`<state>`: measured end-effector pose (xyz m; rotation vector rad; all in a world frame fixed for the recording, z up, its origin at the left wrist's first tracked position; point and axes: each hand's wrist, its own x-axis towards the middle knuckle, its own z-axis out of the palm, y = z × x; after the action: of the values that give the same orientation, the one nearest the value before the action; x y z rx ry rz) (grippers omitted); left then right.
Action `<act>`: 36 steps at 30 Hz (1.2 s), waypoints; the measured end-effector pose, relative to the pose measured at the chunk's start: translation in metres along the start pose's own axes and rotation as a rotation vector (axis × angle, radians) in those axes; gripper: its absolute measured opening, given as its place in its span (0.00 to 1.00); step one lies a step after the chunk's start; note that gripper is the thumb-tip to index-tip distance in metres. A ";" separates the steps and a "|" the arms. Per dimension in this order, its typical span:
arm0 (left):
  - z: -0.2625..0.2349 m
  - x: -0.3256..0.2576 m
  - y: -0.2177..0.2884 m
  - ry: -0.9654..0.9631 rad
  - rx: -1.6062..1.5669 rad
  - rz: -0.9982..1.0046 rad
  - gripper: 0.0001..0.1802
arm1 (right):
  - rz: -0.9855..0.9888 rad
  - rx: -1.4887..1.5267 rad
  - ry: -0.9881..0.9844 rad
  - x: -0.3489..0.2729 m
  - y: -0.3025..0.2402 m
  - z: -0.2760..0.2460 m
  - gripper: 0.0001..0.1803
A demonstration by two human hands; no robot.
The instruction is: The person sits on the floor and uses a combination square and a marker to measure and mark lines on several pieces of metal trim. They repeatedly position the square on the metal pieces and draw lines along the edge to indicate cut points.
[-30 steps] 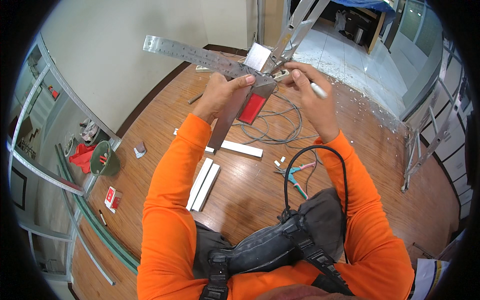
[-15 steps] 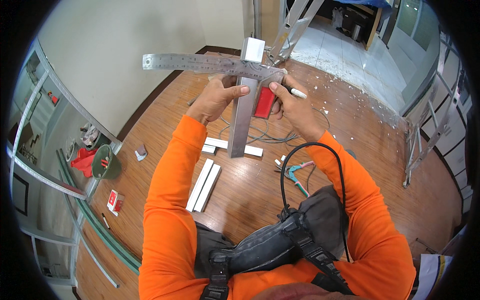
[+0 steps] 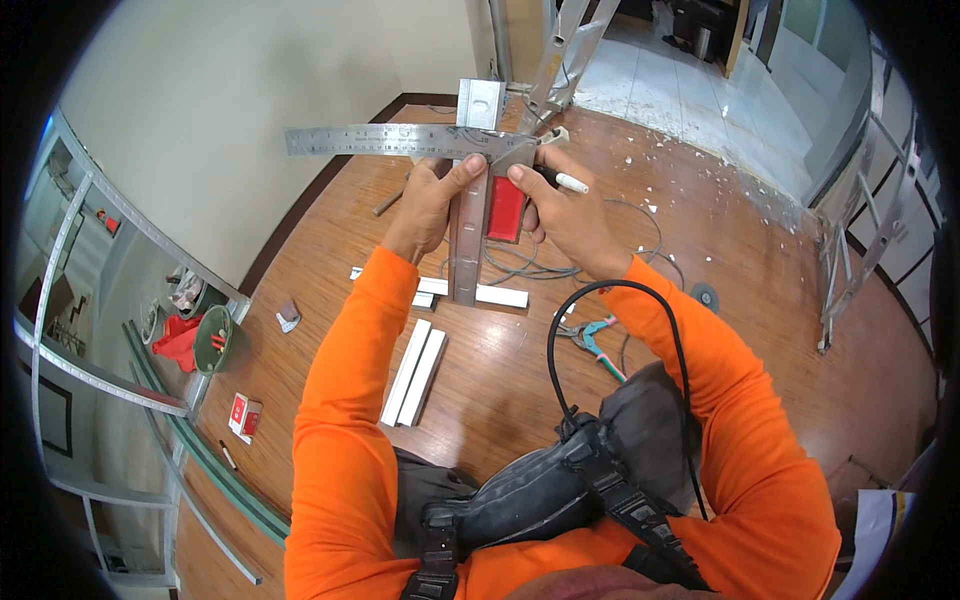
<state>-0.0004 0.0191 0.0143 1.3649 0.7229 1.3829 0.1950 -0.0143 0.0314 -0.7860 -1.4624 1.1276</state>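
A metal channel stands in front of me, with its lipped, embossed side toward me. My left hand grips it near the upper part, thumb pressed by the ruler edge. Across the channel lies a combination square's steel ruler, reaching out to the left. My right hand is closed on the square's head, whose red side rests along the channel's right side. A marker with a white end also sticks out between the right fingers. Part of the fingers behind the channel is hidden.
White bars lie on the wooden floor, with another white bar crosswise. Snips and a grey cable are at the right. Left are a green bucket, red-white box and long green channels. A ladder stands right.
The channel has turned about its length, so its lipped side shows instead of a plain face. Both hands and the square have shifted slightly left, and the ruler lies more level.
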 end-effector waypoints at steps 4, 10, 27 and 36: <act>0.003 0.001 -0.003 0.020 -0.074 -0.015 0.29 | 0.003 0.003 0.001 -0.002 -0.005 0.000 0.11; 0.004 0.001 -0.007 0.063 -0.164 -0.020 0.19 | 0.007 0.020 -0.021 -0.004 -0.006 0.002 0.11; 0.008 -0.001 0.005 0.088 0.180 -0.040 0.25 | -0.584 -0.272 0.046 0.015 -0.004 -0.025 0.12; 0.010 0.000 0.007 0.101 0.286 -0.092 0.20 | -0.527 -0.343 -0.016 0.017 0.000 -0.027 0.13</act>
<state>0.0076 0.0144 0.0223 1.4682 1.0705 1.3186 0.2175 0.0069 0.0367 -0.5669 -1.7680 0.4934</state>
